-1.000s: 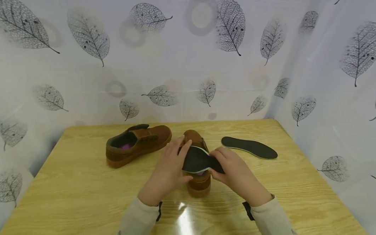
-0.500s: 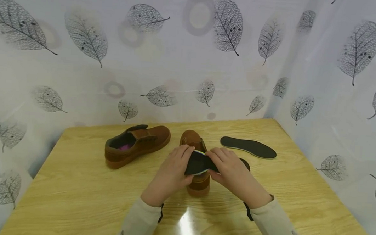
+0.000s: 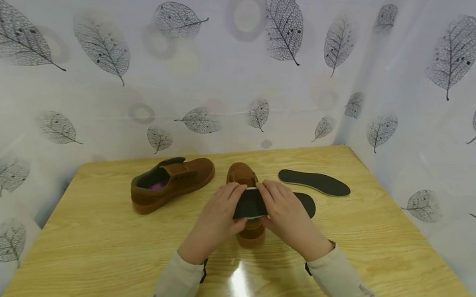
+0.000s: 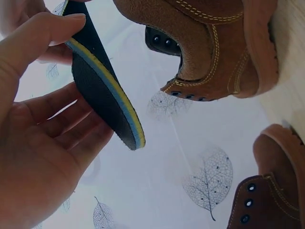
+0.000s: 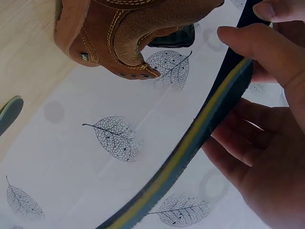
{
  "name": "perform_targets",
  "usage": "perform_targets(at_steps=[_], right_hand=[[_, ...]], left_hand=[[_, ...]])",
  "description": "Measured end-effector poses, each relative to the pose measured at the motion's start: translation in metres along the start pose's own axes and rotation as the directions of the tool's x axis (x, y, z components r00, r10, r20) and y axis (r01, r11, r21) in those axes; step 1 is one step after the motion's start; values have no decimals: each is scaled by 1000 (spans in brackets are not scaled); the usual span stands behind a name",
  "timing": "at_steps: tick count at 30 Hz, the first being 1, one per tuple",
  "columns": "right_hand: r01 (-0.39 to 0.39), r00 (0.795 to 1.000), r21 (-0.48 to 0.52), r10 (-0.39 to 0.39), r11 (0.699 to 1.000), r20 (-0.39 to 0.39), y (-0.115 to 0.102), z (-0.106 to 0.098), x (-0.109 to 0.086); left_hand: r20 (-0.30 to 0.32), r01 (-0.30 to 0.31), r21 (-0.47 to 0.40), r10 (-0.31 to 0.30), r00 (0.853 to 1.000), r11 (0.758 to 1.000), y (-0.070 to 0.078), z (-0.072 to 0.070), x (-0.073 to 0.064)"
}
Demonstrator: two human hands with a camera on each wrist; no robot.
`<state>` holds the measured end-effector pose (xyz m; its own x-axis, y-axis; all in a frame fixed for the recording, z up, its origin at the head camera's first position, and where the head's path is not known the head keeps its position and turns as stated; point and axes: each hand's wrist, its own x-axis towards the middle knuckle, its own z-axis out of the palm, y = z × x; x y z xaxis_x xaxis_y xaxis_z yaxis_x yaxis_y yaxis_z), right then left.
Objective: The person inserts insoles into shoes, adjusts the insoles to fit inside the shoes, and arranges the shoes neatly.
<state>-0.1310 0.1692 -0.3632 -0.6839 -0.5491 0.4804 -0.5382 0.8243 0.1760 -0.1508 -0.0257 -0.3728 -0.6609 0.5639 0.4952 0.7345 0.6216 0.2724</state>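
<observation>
Both hands hold one black insole (image 3: 251, 204) crosswise above a brown shoe (image 3: 242, 172) in the middle of the table. My left hand (image 3: 217, 214) grips its left end, thumb on one face and fingers on the other, as the left wrist view shows. Close beside it, my right hand (image 3: 287, 212) pinches the insole near its middle, and the free end sticks out to the right. A yellow and blue layered edge (image 5: 190, 136) shows in the right wrist view. The hands and insole hide part of the shoe, whose heel points toward me.
A second brown shoe (image 3: 175, 181) with purple inside stands at the left rear. Another black insole (image 3: 315, 181) lies flat at the right rear. The wooden table (image 3: 107, 249) meets a leaf-patterned curtain (image 3: 209, 75) behind and at the right.
The right hand has shifted left along the insole, closer to the left hand, so more of the insole's end now shows on the right. The shoes and the other insole stay put.
</observation>
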Motion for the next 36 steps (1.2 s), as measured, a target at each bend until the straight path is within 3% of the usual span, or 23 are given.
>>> perform_targets(at_steps=[3,7,13,17,20,24,28,30,33,36], right_hand=[[16,1000,27,-16,1000,-6,3,-2,-1],[28,1000,155,-26,987,-15,9,-5,-3],[3,1000,283,-6,959,9,17,-10,-8],[-72,997,304,60,950,50,25,-13,-15],[-173,984,340,151,924,91,34,-16,-22],[-356,934,425,306,832,184,42,-23,-31],[-545,838,473,440,692,323,41,-29,-36],[-608,794,471,474,640,381,37,-31,-36],[-652,758,455,493,607,427,30,-32,-36],[-657,751,430,492,619,440,23,-35,-35]], left_hand=[[-3,1,-37,-1,1000,999,0,1,1],[5,-25,-51,25,1000,998,-3,0,3],[87,-96,-54,100,991,994,-15,-6,7],[194,-74,-67,86,977,995,-29,-20,10],[230,-32,-35,39,972,999,-43,-26,15],[196,-6,8,4,981,1000,-55,-16,22],[193,-13,42,5,981,999,-54,4,31],[219,-27,75,10,976,997,-51,14,37],[273,-56,159,10,962,986,-47,26,44],[297,-74,233,2,955,970,-45,36,49]])
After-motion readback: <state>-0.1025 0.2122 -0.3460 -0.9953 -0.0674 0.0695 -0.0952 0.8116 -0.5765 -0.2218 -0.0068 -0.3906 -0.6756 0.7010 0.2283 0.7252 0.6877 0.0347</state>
